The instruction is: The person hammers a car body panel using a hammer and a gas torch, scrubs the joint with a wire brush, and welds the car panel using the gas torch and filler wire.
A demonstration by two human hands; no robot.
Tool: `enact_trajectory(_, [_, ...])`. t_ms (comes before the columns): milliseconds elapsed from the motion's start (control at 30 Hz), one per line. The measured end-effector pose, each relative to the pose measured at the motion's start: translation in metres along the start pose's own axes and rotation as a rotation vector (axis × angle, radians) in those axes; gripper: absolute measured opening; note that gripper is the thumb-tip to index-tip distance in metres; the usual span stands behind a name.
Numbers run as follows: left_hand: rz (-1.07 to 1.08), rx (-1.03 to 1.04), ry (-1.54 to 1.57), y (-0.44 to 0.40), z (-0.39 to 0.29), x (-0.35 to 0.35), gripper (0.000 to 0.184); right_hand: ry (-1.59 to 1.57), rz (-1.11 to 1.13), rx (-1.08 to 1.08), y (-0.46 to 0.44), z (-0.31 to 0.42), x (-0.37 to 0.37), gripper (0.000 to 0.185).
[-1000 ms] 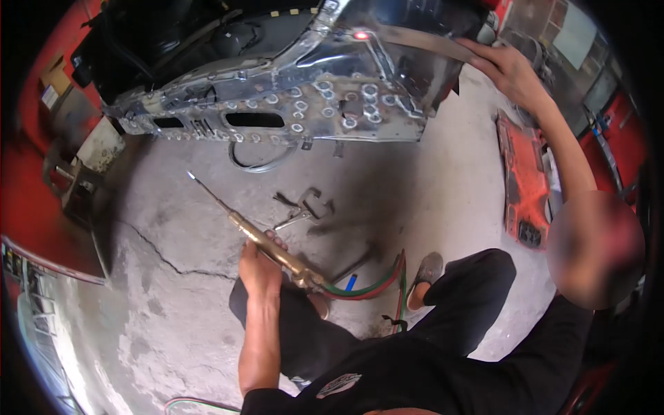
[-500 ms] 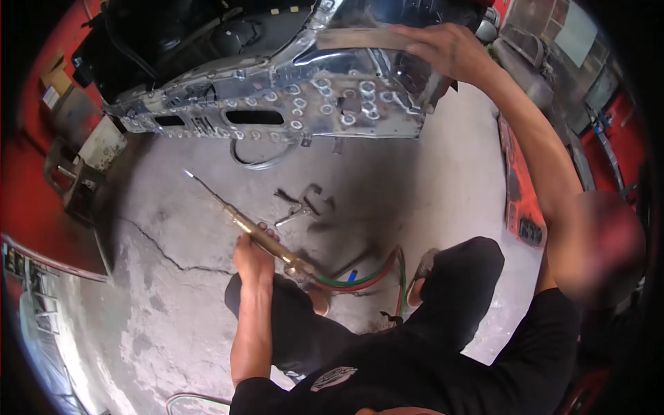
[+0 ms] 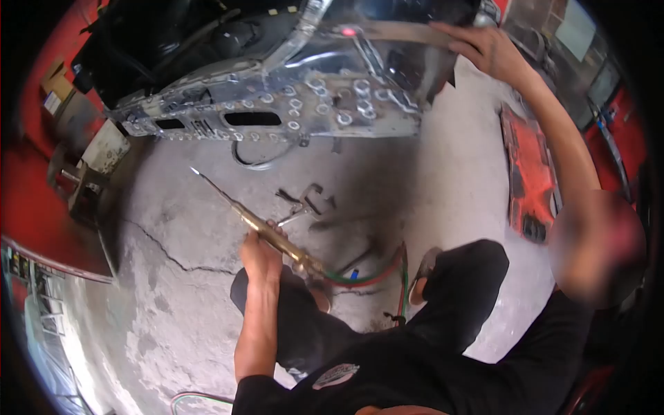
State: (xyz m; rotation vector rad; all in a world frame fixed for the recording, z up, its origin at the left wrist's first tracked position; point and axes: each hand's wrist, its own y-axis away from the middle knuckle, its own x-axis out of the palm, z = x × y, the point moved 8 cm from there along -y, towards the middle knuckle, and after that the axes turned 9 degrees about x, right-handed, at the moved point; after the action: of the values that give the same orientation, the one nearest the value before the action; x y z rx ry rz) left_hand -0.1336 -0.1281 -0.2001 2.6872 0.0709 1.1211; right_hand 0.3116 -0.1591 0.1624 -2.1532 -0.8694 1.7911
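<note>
My left hand (image 3: 261,254) is wrapped round the brass body of a gas welding torch (image 3: 277,241). The torch's thin neck slopes up to the left, ending in a bright tip over the floor; whether it is lit I cannot tell. Red and green hoses (image 3: 373,277) trail from its rear end. At the upper right, my right hand (image 3: 499,59) grips the end of a flat brownish bar (image 3: 408,33), held along the top of a bare-metal car body panel (image 3: 325,104). A small spot (image 3: 348,32) glows red-pink near the bar's left end.
On the concrete floor lie a locking C-clamp (image 3: 312,200), a small blue object (image 3: 355,274) and a coil of wire or hose (image 3: 252,160). A worn red panel (image 3: 529,173) is at the right. A dark metal stand (image 3: 86,187) is at the left.
My right hand and the bar have moved right, and the glowing spot on the panel now shows. The torch in my left hand has shifted slightly right.
</note>
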Motion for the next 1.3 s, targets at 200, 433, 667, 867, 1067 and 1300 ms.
enact_trajectory(200, [-0.013, -0.044, 0.073, -0.017, 0.012, 0.013, 0.028, 0.074, -0.108, -0.012, -0.032, 0.041, 0.017, 0.047])
enact_trajectory(433, [-0.056, -0.034, -0.006, 0.001, 0.012, 0.004, 0.029, 0.107, -0.097, 0.022, -0.023, 0.020, 0.024, 0.047])
enact_trajectory(667, [-0.005, -0.038, 0.046, -0.011, 0.037, 0.032, 0.033, 0.141, 0.015, 0.119, -0.012, 0.042, 0.019, 0.047])
enact_trajectory(867, [-0.069, -0.017, 0.034, -0.009, 0.041, 0.043, 0.028, -0.151, -0.136, 0.008, -0.034, 0.054, 0.027, 0.047])
enact_trajectory(1067, [-0.097, -0.011, 0.125, -0.005, 0.046, 0.052, 0.022, -0.325, 0.059, 0.084, 0.056, 0.163, 0.115, 0.049])
enact_trajectory(1300, [-0.125, -0.024, 0.150, -0.001, 0.036, 0.042, 0.023, -0.707, 0.658, 0.512, 0.255, 0.224, 0.522, 0.054])
